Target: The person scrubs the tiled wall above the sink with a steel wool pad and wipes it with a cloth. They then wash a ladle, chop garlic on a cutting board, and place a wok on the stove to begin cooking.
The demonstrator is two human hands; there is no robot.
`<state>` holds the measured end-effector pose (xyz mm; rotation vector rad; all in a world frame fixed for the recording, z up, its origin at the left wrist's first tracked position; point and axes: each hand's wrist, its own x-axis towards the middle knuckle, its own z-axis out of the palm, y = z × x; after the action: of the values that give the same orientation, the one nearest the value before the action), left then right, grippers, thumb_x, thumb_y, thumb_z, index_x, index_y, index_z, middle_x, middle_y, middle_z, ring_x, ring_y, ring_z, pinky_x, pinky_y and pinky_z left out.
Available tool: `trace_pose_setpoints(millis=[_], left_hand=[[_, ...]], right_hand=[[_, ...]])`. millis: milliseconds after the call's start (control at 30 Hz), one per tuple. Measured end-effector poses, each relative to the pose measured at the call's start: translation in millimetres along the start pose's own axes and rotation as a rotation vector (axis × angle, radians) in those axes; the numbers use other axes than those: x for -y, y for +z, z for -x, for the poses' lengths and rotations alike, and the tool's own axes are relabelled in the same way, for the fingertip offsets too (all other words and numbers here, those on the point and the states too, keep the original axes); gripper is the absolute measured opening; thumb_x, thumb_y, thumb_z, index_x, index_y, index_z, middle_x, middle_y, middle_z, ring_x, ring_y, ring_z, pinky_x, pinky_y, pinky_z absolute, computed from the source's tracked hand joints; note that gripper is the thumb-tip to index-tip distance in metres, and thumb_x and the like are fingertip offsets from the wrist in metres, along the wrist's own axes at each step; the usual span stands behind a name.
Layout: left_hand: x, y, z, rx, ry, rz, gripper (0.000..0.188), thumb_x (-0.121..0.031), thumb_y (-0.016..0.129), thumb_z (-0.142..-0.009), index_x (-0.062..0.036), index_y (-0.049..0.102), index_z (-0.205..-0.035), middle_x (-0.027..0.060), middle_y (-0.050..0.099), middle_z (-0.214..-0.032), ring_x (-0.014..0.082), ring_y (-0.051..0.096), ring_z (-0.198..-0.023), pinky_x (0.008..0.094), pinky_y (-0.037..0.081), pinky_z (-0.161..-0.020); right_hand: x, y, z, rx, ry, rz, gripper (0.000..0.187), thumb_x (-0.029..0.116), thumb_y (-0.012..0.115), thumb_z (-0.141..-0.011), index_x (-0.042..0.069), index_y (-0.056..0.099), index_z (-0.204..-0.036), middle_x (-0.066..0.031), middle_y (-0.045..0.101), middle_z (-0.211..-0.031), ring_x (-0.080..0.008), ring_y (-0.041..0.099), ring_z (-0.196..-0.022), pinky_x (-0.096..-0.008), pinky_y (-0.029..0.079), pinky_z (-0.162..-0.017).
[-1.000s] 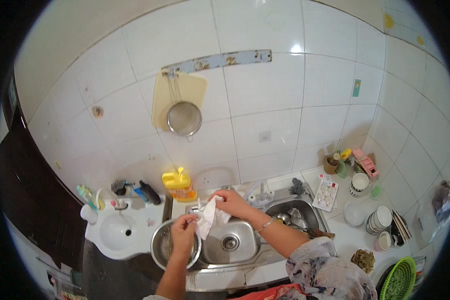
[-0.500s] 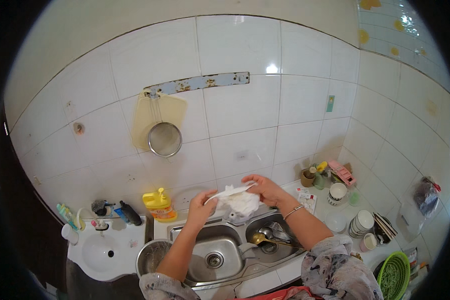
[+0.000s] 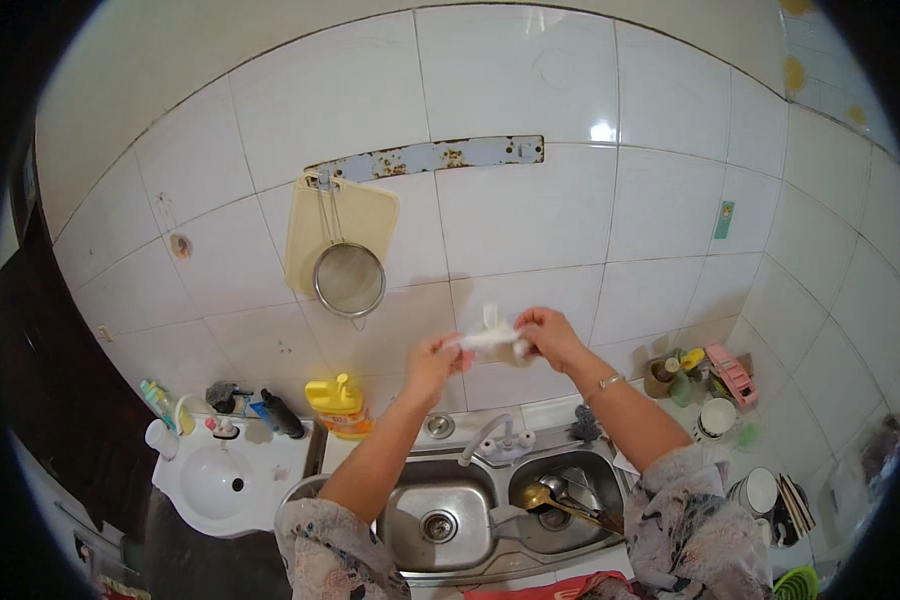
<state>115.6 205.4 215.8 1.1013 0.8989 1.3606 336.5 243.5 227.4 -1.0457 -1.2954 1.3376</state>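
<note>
A white, crumpled, thin piece [image 3: 492,342] is stretched between my two hands above the tap. It is smeared by motion, and I cannot tell whether it is cloth or a plastic bag. My left hand [image 3: 434,370] pinches its left end, while my right hand [image 3: 554,340] grips the right end with bent fingers. Below them is a steel double sink [image 3: 410,525] with a white tap [image 3: 490,440] at its back. In its right basin lie a golden ladle [image 3: 536,496] and several other metal utensils.
A yellow jug [image 3: 338,405] stands left of the tap, beside a white washbasin [image 3: 195,490]. A strainer [image 3: 349,280] and a cutting board [image 3: 305,235] hang on the tiled wall. Bowls [image 3: 758,490] and a pink rack [image 3: 732,373] occupy the right counter.
My hands have lifted the white piece, and it now looks narrower. The tap behind it has come into sight. The whole view has shifted.
</note>
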Motion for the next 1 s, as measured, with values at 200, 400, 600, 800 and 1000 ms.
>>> trace_pose_setpoints(millis=[200, 400, 600, 800, 1000], left_hand=[[-113.0, 24.7, -74.7, -0.214, 0.789, -0.593, 0.037, -0.003, 0.051, -0.086, 0.0103, 0.048, -0.121, 0.0221, 0.045, -0.131, 0.0303, 0.052, -0.113, 0.0382, 0.046, -0.093], [-131.0, 23.5, -157.3, -0.352, 1.08, -1.488, 0.055, -0.006, 0.05, -0.085, 0.0073, 0.032, -0.135, 0.0257, 0.027, -0.144, 0.0432, 0.031, -0.13, 0.0481, 0.026, -0.108], [-78.2, 15.4, -166.3, -0.418, 1.08, -1.463, 0.053, -0.005, 0.047, -0.084, 0.0104, 0.033, -0.133, 0.0282, 0.027, -0.143, 0.046, 0.036, -0.124, 0.0487, 0.03, -0.104], [32.2, -26.0, -128.7, -0.428, 0.846, -1.359, 0.056, -0.003, 0.054, -0.08, 0.0116, 0.035, -0.131, 0.028, 0.025, -0.144, 0.0466, 0.039, -0.121, 0.0479, 0.035, -0.101], [141.3, -61.2, -94.0, -0.135, 0.592, -1.409, 0.064, -0.006, 0.062, -0.075, 0.0093, 0.035, -0.131, 0.0271, 0.022, -0.146, 0.0462, 0.035, -0.125, 0.0501, 0.033, -0.103]], right_hand=[[115.3, 52.6, -62.7, -0.201, -0.932, 0.568, 0.027, 0.0, 0.053, -0.077, -0.003, 0.062, -0.103, -0.0124, 0.061, -0.107, -0.0236, 0.059, -0.092, -0.0331, 0.048, -0.083], [137.4, 62.3, -141.8, -0.424, -1.66, 1.222, 0.034, 0.0, 0.054, -0.077, 0.0, 0.058, -0.111, -0.0098, 0.056, -0.118, -0.0291, 0.054, -0.098, -0.0375, 0.044, -0.086], [127.6, 66.3, -168.3, -0.293, -1.578, 0.93, 0.018, -0.001, 0.057, -0.072, 0.006, 0.06, -0.088, -0.0101, 0.059, -0.089, -0.0311, 0.056, -0.083, -0.0398, 0.045, -0.072], [34.5, 83.5, -167.6, -0.009, -1.442, 0.954, 0.01, 0.003, 0.056, -0.07, 0.005, 0.056, -0.08, -0.0117, 0.055, -0.077, -0.032, 0.055, -0.075, -0.0425, 0.044, -0.065], [-80.3, 43.9, -146.5, 0.124, -1.213, 1.13, 0.004, 0.006, 0.056, -0.074, 0.006, 0.057, -0.078, -0.0097, 0.054, -0.075, -0.0289, 0.056, -0.077, -0.0405, 0.047, -0.07]])
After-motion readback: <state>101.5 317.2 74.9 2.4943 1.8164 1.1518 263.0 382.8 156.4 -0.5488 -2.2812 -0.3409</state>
